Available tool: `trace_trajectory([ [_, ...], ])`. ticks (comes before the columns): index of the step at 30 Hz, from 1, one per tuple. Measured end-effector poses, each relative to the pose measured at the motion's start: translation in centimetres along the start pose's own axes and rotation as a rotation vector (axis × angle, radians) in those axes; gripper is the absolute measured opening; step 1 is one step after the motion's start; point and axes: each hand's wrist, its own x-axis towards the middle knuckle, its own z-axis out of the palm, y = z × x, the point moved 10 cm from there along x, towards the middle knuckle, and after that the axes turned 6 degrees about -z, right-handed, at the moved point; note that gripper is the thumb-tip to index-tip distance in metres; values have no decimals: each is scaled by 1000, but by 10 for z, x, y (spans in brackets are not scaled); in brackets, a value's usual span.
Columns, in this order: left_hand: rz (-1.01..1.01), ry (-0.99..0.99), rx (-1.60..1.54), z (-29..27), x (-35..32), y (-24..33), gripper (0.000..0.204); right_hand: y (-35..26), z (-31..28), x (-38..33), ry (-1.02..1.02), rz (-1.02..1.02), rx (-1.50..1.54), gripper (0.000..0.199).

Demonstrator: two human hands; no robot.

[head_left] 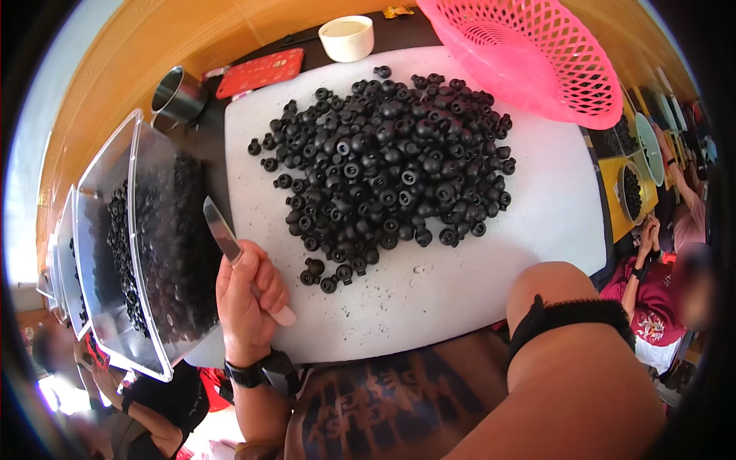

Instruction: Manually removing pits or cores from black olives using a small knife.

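My left hand [249, 295] is closed around the handle of a small knife [222, 228]. Its blade points up and to the left, beside the left edge of a white board [452, 287]. On the board lies a big heap of small black knob-shaped parts [383, 161], each round with a short neck; several show a hole. A few loose ones rest just right of the knife hand. My right arm comes in from the lower right with a black band round it. Beyond the band, my right hand [544, 282] appears bent over the board's near right edge, fingers hidden.
A clear plastic bin [142, 230] of black parts stands at left, with more bins behind. Along the far side are a dark metal cup [178, 93], a red flat case [261, 73], a white cup [346, 40] and a pink basket [529, 57] overhanging the board. Other people work on both sides.
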Motion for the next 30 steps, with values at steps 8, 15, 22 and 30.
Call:
trace_trajectory([
  [8, 2, -2, 1, 2, 0, -5, 13, 4, -23, -12, 46, 65, -62, 19],
  [15, -17, -17, 7, 8, 1, -4, 14, -9, -19, -4, -19, 38, -79, 19],
  [22, -6, -16, -41, 1, 3, 0, 11, -18, 8, 15, -179, 12, -110, 20],
  [30, -35, -45, -63, -6, -11, -6, 14, -15, 37, -91, -391, 25, -203, 21],
])
